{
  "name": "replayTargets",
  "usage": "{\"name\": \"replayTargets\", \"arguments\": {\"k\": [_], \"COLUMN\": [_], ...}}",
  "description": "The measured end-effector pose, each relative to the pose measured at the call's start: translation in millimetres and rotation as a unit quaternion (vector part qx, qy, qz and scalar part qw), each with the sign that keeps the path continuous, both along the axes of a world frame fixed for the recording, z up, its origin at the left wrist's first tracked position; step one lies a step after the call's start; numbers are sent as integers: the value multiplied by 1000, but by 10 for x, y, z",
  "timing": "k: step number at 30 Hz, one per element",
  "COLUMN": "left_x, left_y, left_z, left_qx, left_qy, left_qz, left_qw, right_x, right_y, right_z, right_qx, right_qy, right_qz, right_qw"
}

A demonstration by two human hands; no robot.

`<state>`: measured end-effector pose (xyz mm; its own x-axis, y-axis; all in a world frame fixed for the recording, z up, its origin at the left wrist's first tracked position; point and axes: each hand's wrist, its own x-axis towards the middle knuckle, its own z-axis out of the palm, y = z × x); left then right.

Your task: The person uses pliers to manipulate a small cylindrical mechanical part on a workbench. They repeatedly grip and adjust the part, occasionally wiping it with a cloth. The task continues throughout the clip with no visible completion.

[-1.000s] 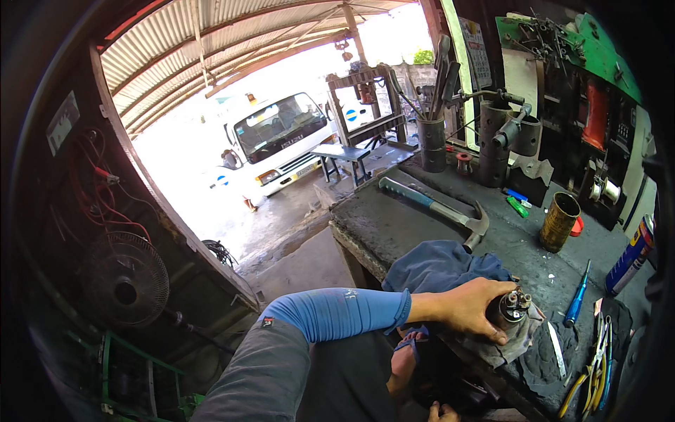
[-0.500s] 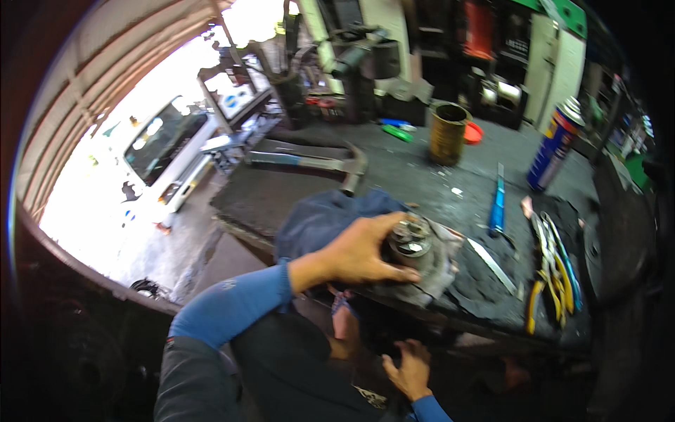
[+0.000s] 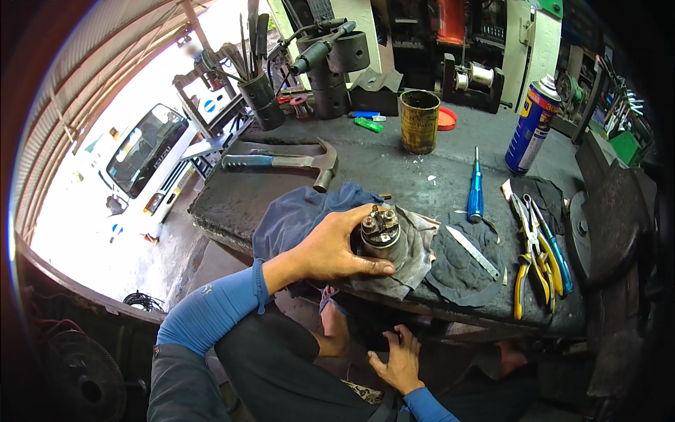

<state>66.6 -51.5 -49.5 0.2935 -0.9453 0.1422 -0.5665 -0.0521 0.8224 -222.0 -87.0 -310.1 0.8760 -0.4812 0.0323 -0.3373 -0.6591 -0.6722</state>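
My left hand (image 3: 336, 246) is wrapped round a starter solenoid (image 3: 383, 243), a dark metal cylinder standing upright with two bolt terminals on top. Under and beside the solenoid lies a dirty grey rag (image 3: 415, 271) at the bench's front edge. A blue cloth (image 3: 281, 221) spreads behind my left wrist. Below the bench edge, near my lap, my right hand (image 3: 399, 360) hangs with its fingers apart, holding nothing. To the right of the solenoid a thin metal blade (image 3: 472, 252) rests on a dark cloth (image 3: 460, 281).
Behind my hand lie a claw hammer (image 3: 309, 162), lighters (image 3: 369, 124) and a rusty can (image 3: 420, 123). A blue screwdriver (image 3: 476, 193), yellow-handled pliers (image 3: 534, 271) and a blue spray can (image 3: 532, 126) are on the right of the dark workbench (image 3: 218, 204). A white truck (image 3: 151, 158) stands outside.
The whole view has shifted slightly, so the bench things sit further left. My left hand still grips the solenoid in the same spot, and my right hand stays low.
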Motion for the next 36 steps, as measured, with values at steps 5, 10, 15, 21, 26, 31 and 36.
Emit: {"name": "replayTargets", "arguments": {"k": [5,10,15,21,26,31,36], "left_x": [1,66,103,127,121,112,142], "left_y": [-38,-11,-97,-99,-121,-119,-63], "left_z": [-8,-141,-197,-338,-366,-296,-339], "left_qx": [-10,-40,-40,-117,-147,-120,-108], "left_qy": [0,-7,-69,-31,-49,-37,-38], "left_qz": [1,-17,-22,-34,-17,-19,-15], "left_qw": [1000,999,997,992,988,992,993], "right_x": [14,43,-108,-37,-7,100,93], "right_y": [-53,-68,-127,-140,-178,-26,16], "right_z": [17,94,271,-318,-357,318,360], "right_qx": [-3,1,-9,-84,-100,-16,-46], "right_qy": [-15,-1,-97,-93,-136,-62,-50], "right_qz": [-1,-8,-26,35,29,59,78], "right_qw": [1000,1000,995,991,985,996,995]}}
